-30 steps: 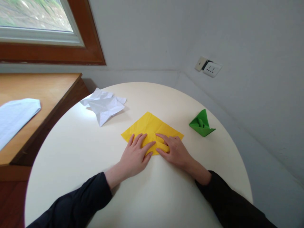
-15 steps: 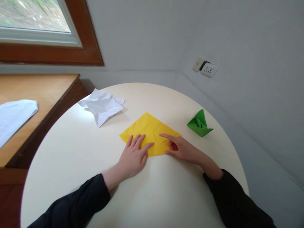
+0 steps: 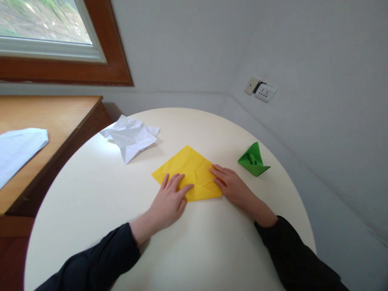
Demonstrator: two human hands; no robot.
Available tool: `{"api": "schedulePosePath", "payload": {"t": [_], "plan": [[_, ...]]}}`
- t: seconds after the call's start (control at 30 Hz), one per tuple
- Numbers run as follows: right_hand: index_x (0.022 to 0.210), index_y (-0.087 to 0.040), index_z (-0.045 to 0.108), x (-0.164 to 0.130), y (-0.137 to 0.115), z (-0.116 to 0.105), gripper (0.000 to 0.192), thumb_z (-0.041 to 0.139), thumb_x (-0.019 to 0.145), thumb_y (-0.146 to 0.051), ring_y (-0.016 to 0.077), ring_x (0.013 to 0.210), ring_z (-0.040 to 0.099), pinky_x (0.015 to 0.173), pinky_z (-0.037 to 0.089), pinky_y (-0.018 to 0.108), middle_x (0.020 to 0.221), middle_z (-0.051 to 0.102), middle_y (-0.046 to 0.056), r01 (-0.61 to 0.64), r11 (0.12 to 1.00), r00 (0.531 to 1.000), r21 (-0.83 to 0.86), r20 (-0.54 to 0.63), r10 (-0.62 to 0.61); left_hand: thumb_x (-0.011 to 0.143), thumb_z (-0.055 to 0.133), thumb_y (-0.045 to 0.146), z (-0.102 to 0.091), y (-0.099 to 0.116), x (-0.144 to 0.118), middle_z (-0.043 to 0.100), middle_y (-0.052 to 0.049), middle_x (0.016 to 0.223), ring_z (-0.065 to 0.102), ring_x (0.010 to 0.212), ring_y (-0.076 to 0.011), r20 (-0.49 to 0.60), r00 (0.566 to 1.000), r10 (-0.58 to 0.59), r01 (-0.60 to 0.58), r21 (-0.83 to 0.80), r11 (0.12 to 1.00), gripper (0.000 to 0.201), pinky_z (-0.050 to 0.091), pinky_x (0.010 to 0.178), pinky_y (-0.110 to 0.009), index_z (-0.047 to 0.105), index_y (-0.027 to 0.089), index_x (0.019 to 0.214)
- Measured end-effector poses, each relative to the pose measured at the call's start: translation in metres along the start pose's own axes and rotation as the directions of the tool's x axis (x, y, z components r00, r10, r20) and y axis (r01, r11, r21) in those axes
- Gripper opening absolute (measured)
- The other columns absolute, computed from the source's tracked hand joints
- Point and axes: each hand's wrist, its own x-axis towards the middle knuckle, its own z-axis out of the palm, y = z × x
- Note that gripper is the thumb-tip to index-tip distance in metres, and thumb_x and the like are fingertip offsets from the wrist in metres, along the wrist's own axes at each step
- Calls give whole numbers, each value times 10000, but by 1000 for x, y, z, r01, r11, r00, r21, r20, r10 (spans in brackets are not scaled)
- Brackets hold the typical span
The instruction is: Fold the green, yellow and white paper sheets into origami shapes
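Two hands lie flat on one sheet of yellow paper (image 3: 189,173), which sits near the middle of the round cream surface (image 3: 169,250). The left hand (image 3: 168,202) covers the sheet's near left part, its fingers (image 3: 177,184) spread and stretched forward, pressing down rather than gripping. The right hand (image 3: 232,186) rests on the sheet's right corner, fingers straight and close together, also pressing; neither hand is closed around anything. A folded flap with a crease shows between the two hands.

Slipping looks like the main risk. The surface appears smooth, and the paper is held only by downward pressure, so an uneven push from either hand could make the sheet slide or turn, and the crease would then land off its line. The far corner of the sheet lies free, held by nothing, and may lift or shift if the near edge is dragged. Pressing a crease before the edges line up would probably leave a second, unwanted fold that is hard to smooth out.

To the right, just beyond the right hand, stands a small green folded paper figure (image 3: 253,159); a sideways sweep of that hand or its dark sleeve could knock it over. The crumpled white paper (image 3: 131,137) lies farther back on the left, well apart from both hands.
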Motion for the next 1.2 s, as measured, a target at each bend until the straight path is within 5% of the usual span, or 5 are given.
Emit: {"api": "schedulePosePath", "payload": {"t": [0.23,0.47,0.7,1.0,1.2], "plan": [[1214,-119,543,-3,-32,-18,357,426,895,-229,242,1128,540,908,431,363,1277,545,146,15,969,990,-245,139,19,803,473,135,-2,-1,-1,513,-150,1234,435,1182,-298,-135,991,5,-1,32,999,291,277,1017,-559,657,171,1025],[660,-167,646,-7,-78,-42,366,411,911,-291,183,604,602,627,363,312,644,672,64,-55,955,966,-292,227,126,821,461,151,-3,0,-1,559,-138,1048,496,976,-279,-185,983,-16,34,92,995,226,429,827,-454,639,142,960],[1022,-158,620,5,-48,-14,213,490,867,-225,235,1000,551,817,371,327,1103,626,104,-110,974,993,-200,-51,102,821,436,107,3,-2,0,543,-128,1008,489,931,-247,-154,986,59,-58,11,998,252,460,833,-413,593,125,1017],[956,-161,619,6,-52,-19,192,457,884,-233,223,863,562,756,401,315,930,627,90,-128,953,988,-274,52,148,821,459,134,-1,-4,-1,546,-151,1110,487,1083,-284,-161,986,41,-27,86,996,292,379,983,-501,602,154,1075],[834,-150,602,8,-54,-21,240,395,900,-252,212,791,574,698,385,297,838,641,103,-120,944,993,-307,-44,112,849,445,168,2,-1,-4,526,-175,1207,453,1178,-306,-113,993,16,4,174,985,356,320,1019,-531,562,160,1185]]}}
